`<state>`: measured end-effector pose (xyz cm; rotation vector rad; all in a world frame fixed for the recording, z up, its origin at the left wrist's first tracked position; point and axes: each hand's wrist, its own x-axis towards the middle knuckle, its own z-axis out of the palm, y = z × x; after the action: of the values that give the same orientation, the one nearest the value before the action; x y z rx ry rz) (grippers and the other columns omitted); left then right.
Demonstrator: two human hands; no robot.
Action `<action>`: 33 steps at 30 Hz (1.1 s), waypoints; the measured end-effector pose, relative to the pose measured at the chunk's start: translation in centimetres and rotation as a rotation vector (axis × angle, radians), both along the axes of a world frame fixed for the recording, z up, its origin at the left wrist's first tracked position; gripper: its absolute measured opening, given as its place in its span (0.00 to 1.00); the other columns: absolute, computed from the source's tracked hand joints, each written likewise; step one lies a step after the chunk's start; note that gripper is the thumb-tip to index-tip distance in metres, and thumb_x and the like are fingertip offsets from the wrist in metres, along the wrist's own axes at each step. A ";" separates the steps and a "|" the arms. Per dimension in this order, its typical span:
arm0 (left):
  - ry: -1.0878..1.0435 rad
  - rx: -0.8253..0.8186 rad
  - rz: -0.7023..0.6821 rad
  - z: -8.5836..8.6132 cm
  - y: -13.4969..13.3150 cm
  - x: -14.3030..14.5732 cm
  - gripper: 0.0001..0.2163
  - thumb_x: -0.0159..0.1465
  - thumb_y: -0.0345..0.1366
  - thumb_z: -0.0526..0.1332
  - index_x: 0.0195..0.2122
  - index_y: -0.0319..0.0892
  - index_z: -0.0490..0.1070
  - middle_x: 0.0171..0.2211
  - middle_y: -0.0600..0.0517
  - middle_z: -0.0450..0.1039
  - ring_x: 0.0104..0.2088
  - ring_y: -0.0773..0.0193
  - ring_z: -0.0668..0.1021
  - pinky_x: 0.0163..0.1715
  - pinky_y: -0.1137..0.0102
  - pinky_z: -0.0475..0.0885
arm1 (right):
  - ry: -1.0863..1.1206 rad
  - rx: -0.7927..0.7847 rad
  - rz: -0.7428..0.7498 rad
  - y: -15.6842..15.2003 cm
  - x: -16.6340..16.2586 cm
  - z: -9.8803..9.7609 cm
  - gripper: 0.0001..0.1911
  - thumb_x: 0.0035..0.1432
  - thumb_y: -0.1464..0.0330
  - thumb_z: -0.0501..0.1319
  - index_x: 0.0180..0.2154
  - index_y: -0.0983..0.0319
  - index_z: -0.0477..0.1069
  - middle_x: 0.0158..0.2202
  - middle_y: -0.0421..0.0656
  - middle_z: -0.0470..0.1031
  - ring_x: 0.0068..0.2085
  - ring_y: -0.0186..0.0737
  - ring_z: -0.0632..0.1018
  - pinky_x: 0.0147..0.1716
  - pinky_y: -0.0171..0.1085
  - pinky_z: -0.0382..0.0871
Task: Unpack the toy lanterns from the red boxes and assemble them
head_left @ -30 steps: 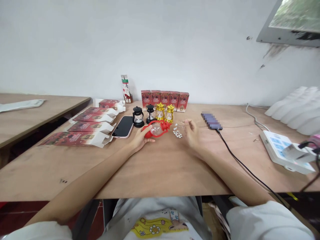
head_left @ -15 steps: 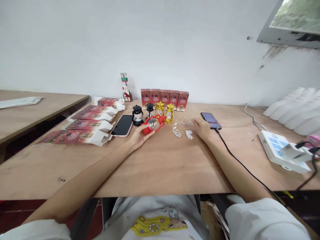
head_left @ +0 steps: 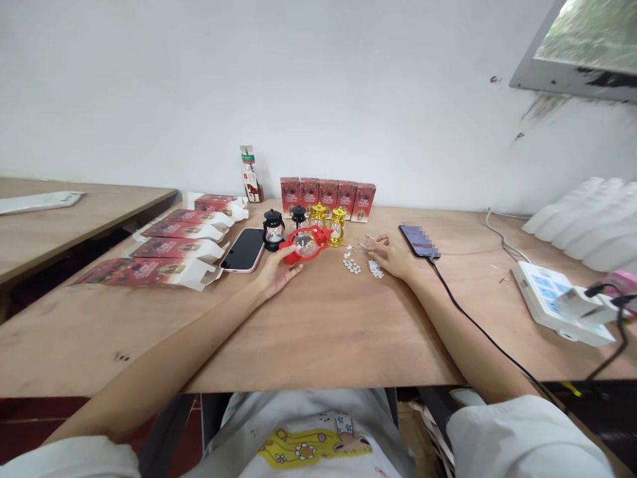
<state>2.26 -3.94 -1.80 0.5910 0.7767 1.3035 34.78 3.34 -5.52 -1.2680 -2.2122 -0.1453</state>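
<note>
My left hand [head_left: 279,271] is closed around the base of a small red lantern [head_left: 304,245] with a clear globe, tilted so its top points right. My right hand [head_left: 393,256] reaches down to a loose pile of thin bent wires [head_left: 363,243], its fingertips pinched together among them; whether a wire sits between them is too small to tell. Just in front lie several small white discs [head_left: 352,266] and a cluster of small white pieces [head_left: 375,268]. Behind the red lantern stand two black lanterns [head_left: 273,230] and two gold lanterns [head_left: 337,226], partly covered by it.
Red printed boxes [head_left: 327,196] stand in a row near the wall. Opened, flattened-looking boxes [head_left: 144,271] lie at left beside a phone [head_left: 243,250]. At right are another phone [head_left: 419,240] with a black cable [head_left: 465,305] and a power strip [head_left: 557,302]. A bottle-like pack [head_left: 251,176] stands behind.
My right hand has moved left, from the right edge of the wire pile to over it. My left hand still holds the red lantern, now turned slightly.
</note>
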 end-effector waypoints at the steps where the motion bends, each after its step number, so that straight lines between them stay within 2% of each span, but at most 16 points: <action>1: 0.006 0.001 -0.003 0.0 0.0 0.0 0.09 0.49 0.31 0.66 0.32 0.41 0.70 0.30 0.56 0.74 0.29 0.71 0.74 0.29 0.74 0.71 | 0.004 -0.010 0.019 0.1 0.0 0.0 0.16 0.60 0.58 0.55 0.41 0.58 0.77 0.47 0.49 0.67 0.40 0.41 0.71 0.46 0.43 0.65; 4: 0.049 0.035 -0.005 0.0 -0.2 0.2 0.13 0.47 0.33 0.68 0.33 0.42 0.69 0.31 0.56 0.73 0.27 0.72 0.72 0.27 0.75 0.69 | 0.035 -0.024 -0.001 0.4 0.2 -0.3 0.16 0.58 0.57 0.57 0.39 0.58 0.77 0.49 0.48 0.65 0.41 0.42 0.71 0.48 0.46 0.64; 7: 0.153 0.192 0.117 0.4 -0.4 0.3 0.16 0.45 0.35 0.69 0.34 0.43 0.67 0.34 0.56 0.72 0.32 0.70 0.73 0.27 0.75 0.66 | 0.061 -0.036 -0.062 0.6 0.4 -0.5 0.15 0.57 0.57 0.58 0.37 0.59 0.77 0.48 0.48 0.65 0.41 0.42 0.72 0.48 0.45 0.64; 10: 0.335 0.454 0.328 1.3 -0.7 0.2 0.20 0.43 0.36 0.70 0.37 0.45 0.66 0.37 0.55 0.72 0.39 0.66 0.74 0.34 0.73 0.68 | 0.065 -0.043 -0.115 0.5 0.5 -0.4 0.14 0.57 0.58 0.58 0.36 0.59 0.77 0.47 0.48 0.66 0.42 0.43 0.72 0.46 0.45 0.65; 13: 0.480 0.615 0.426 2.0 -1.4 0.1 0.23 0.44 0.37 0.70 0.41 0.45 0.66 0.42 0.52 0.71 0.45 0.62 0.73 0.44 0.70 0.67 | 0.103 -0.015 -0.128 0.0 0.1 0.0 0.15 0.57 0.58 0.58 0.37 0.60 0.76 0.47 0.49 0.66 0.43 0.44 0.72 0.47 0.45 0.65; 20: 0.990 0.781 0.434 0.8 -2.4 0.4 0.22 0.48 0.39 0.70 0.44 0.44 0.67 0.45 0.49 0.70 0.46 0.57 0.71 0.46 0.66 0.64 | 0.170 -0.021 0.057 -1.2 -1.4 0.8 0.21 0.62 0.58 0.49 0.34 0.59 0.78 0.44 0.48 0.70 0.47 0.44 0.71 0.49 0.45 0.63; 25: 1.383 0.851 0.521 0.6 -2.2 -0.3 0.19 0.51 0.39 0.67 0.44 0.45 0.68 0.42 0.49 0.71 0.45 0.54 0.69 0.45 0.62 0.61 | 0.115 -0.037 0.072 -1.4 -1.6 0.9 0.23 0.64 0.57 0.47 0.31 0.58 0.78 0.38 0.47 0.72 0.44 0.44 0.71 0.48 0.46 0.63; 29: 1.602 0.997 0.451 0.3 -2.0 -0.9 0.20 0.53 0.40 0.65 0.47 0.44 0.68 0.44 0.46 0.72 0.46 0.52 0.69 0.46 0.60 0.58 | 0.042 -0.015 0.032 -1.5 -2.0 0.8 0.21 0.64 0.56 0.47 0.42 0.54 0.77 0.48 0.46 0.70 0.52 0.48 0.67 0.54 0.51 0.57; 33: 1.617 1.050 0.384 -0.2 -1.9 -0.9 0.20 0.55 0.43 0.63 0.48 0.44 0.67 0.46 0.45 0.72 0.48 0.51 0.71 0.48 0.59 0.57 | 0.004 -0.014 -0.058 -1.5 -2.4 0.6 0.24 0.65 0.56 0.44 0.40 0.55 0.78 0.54 0.46 0.67 0.57 0.51 0.63 0.57 0.54 0.52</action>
<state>1.39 -5.84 -1.97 2.6084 1.4668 1.3407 32.41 1.83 -4.95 -1.3395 -2.1776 -0.1497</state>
